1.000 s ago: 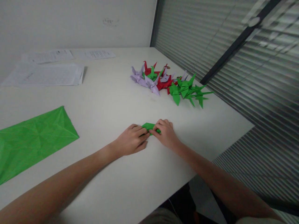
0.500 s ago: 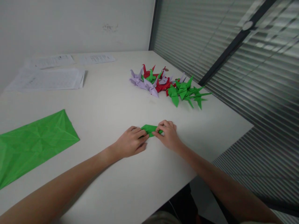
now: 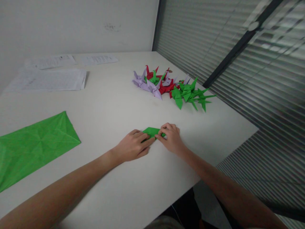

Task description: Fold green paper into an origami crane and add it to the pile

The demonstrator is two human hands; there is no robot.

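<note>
A small folded green paper piece (image 3: pixel 151 131) lies on the white table (image 3: pixel 114 105) in front of me. My left hand (image 3: pixel 133 147) presses its fingertips down on the piece's left part. My right hand (image 3: pixel 171 138) is curled over its right end, fingers pinched on the paper. Both hands nearly touch each other over the fold.
A pile of folded paper cranes (image 3: pixel 169 87), lilac, red and green, sits further back to the right. A large creased green sheet (image 3: pixel 35 144) lies at the left. Printed paper stacks (image 3: pixel 50 79) rest at the far left. The table edge and window blinds (image 3: pixel 238 63) are at the right.
My left fingers have slid slightly further right onto the green piece. The right hand and the paper have stayed almost in place.
</note>
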